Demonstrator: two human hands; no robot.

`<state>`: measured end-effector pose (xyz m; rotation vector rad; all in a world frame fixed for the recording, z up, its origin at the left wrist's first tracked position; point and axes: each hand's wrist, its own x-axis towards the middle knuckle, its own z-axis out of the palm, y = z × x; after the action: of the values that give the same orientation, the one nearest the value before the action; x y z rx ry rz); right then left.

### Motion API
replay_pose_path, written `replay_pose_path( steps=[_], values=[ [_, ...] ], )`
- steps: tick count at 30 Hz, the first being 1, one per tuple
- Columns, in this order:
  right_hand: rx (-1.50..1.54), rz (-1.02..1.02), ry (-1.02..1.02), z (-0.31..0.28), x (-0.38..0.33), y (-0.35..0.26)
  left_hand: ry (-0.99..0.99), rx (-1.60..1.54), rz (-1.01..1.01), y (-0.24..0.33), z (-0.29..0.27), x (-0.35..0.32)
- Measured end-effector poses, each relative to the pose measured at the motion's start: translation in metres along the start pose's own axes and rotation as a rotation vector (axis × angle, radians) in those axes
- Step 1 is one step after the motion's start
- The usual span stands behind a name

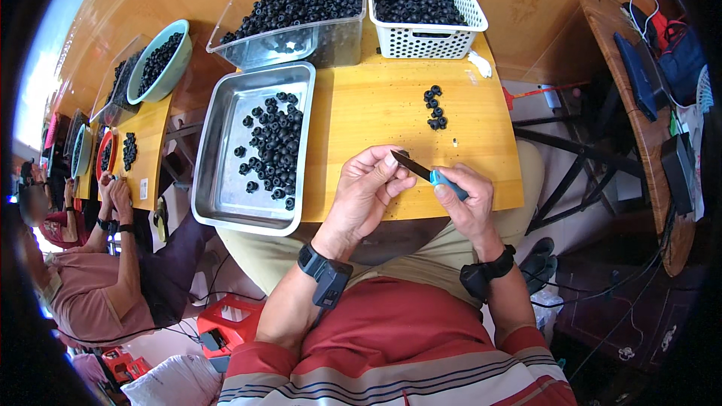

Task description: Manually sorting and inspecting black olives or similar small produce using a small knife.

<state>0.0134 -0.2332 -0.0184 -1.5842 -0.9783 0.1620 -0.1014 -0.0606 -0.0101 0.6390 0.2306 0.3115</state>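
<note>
My right hand [470,199] is closed around the blue handle of a small knife [413,165]. Its dark blade points left, reaching the fingertips of my left hand [359,189]. Those fingers are pinched together by the blade tip; a dark bit shows there, but what they hold is mostly hidden. Beyond my hands, a few small round black parts with holes [435,108] lie in a short row on the yellow table [361,120]. Left of my left hand, a shallow metal tray [219,197] contains many loose black parts [274,146] of the same kind.
Along the far edge stand a clear plastic bin [342,48] and a white perforated basket [425,46], both full of black parts. A white scrap [480,64] lies beside the basket. At left, another person [105,274] works at a neighbouring table with a pale green bowl [177,67].
</note>
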Motion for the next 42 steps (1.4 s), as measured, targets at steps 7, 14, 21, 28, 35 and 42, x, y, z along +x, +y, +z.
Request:
replay_pose_path(
  steps=[7,14,21,28,35,42],
  values=[
    [0.005,0.056,0.054,0.001,0.003,0.003,0.021,0.047,-0.004,0.005,0.007,-0.006],
    [0.091,0.13,0.104,0.002,0.0,0.004,0.153,0.488,0.178,0.029,0.013,-0.028],
    [0.072,0.161,0.129,0.001,-0.001,0.004,0.535,1.445,0.548,0.098,-0.025,-0.044],
    [0.123,0.252,0.149,0.001,-0.001,0.005,0.539,1.856,0.705,0.126,-0.028,-0.032],
    [0.219,0.325,0.204,-0.005,-0.003,0.01,0.078,1.731,0.704,0.07,0.007,0.039],
    [0.269,0.346,0.218,-0.008,-0.006,0.013,-0.075,1.807,0.582,0.033,0.027,0.129]
  ],
)
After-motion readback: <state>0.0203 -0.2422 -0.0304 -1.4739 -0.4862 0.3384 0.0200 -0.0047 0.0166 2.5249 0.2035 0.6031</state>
